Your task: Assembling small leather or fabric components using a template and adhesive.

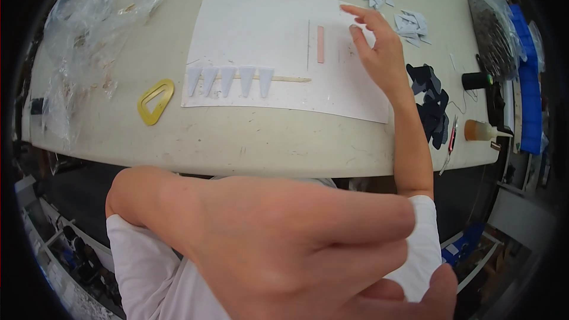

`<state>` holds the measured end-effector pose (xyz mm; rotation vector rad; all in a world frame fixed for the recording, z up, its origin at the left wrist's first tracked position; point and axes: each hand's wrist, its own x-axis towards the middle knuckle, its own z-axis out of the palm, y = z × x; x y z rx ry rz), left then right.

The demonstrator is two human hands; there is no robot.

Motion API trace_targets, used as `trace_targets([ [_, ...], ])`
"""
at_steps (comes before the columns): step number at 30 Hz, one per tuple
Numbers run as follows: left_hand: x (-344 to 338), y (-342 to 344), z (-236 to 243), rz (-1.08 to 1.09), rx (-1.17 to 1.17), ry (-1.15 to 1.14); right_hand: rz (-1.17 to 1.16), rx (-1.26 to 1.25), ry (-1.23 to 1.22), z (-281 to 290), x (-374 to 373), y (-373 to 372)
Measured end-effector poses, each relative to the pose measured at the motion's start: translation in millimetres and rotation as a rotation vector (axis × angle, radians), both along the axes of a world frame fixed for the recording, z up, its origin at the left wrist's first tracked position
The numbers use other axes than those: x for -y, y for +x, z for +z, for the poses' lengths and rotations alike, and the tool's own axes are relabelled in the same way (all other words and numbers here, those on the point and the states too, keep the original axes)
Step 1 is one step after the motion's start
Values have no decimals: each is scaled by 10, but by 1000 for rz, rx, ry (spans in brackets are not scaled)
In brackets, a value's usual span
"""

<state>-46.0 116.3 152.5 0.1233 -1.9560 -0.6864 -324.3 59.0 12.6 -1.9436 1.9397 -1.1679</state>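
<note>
My left hand (302, 231) is raised close to the camera with its fingers curled in. Whatever it may hold is hidden. My right hand (381, 47) reaches over the right part of a white sheet (255, 24), thumb and fingers apart, and nothing shows between them. Several pale, tapered pieces (227, 81) stand in a row on the sheet's near left part, wide ends away from me, across a thin beige strip (290, 79). A short pink strip (320, 44) lies left of my right hand.
A yellow triangular tool (156, 102) sits left of the sheet, near crumpled clear plastic (89, 47). Pale grey pieces (413, 26) are heaped at the far right. Dark pieces (432, 106), a red cutter (452, 139), a thread spool (476, 80) and an amber bottle (479, 131) lie right of my forearm.
</note>
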Motion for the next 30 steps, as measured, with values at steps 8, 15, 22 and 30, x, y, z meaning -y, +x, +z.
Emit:
trace_targets([
  [8,297,315,-260,-172,-156,-143,-417,-150,269,-134,119,-1529],
  [15,372,-107,-5,-79,-112,-199,-395,-471,389,-179,233,-1616],
  [22,737,539,191,-651,-189,241,-420,-673,219,-378,354,-1508],
  [30,508,251,48,-992,-425,481,-530,-315,51,1,236,-1350],
])
